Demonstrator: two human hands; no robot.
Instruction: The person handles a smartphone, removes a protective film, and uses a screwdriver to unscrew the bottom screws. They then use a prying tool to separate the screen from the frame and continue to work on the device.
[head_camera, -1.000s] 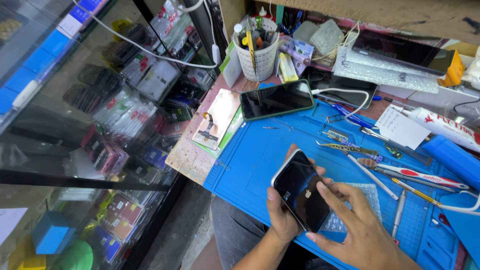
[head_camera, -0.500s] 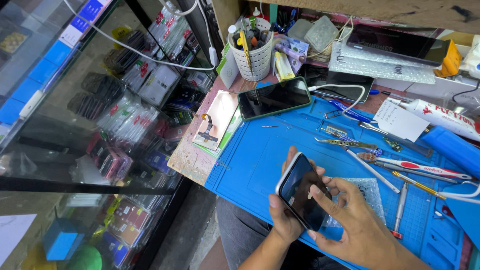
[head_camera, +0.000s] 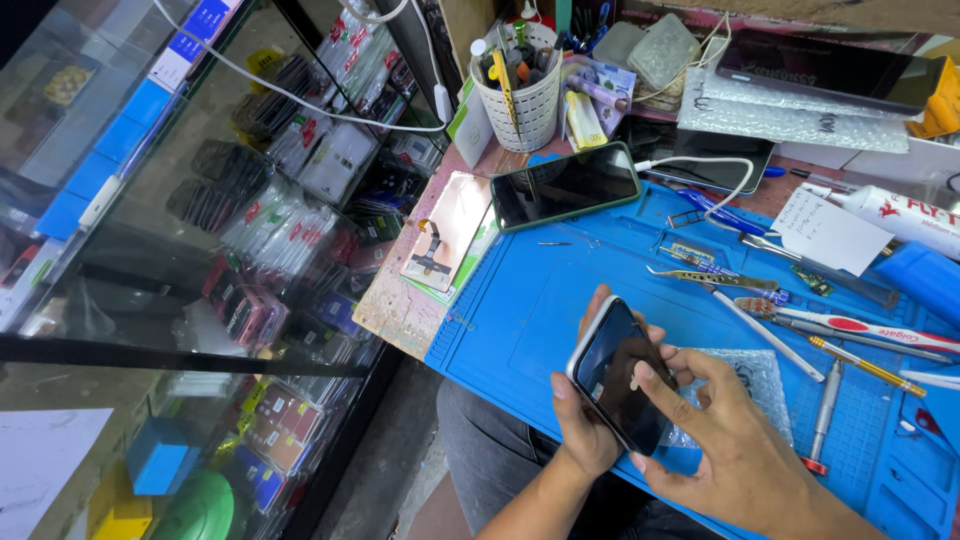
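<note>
A dark-screened phone (head_camera: 618, 375) is gripped edgewise in the left hand (head_camera: 580, 420), fingers wrapped round its back, over the near edge of the blue work mat (head_camera: 520, 310). Compared with a second ago, it's been tipped up a bit steeper and pulled closer to the body. The right hand (head_camera: 740, 450) is kept mostly open with nothing held, its index fingertip (head_camera: 640, 372) pressed on the glass, so the screen looks like it's being poked or checked rather than opened up.

A second phone (head_camera: 565, 186), in a green case, is left lying flat at the mat's far-left corner. Just off the mat's left edge a pinkish flat packet (head_camera: 447, 230) is laid on the bench. A white mesh cup (head_camera: 522, 90) stuffed with tools is parked at the far edge, a bubble-wrap sheet (head_camera: 780, 110) further right, and a white paper note (head_camera: 828, 232) near the far-right corner. A small bubble-wrap pouch (head_camera: 752, 378) is tucked just beyond the right hand.
</note>
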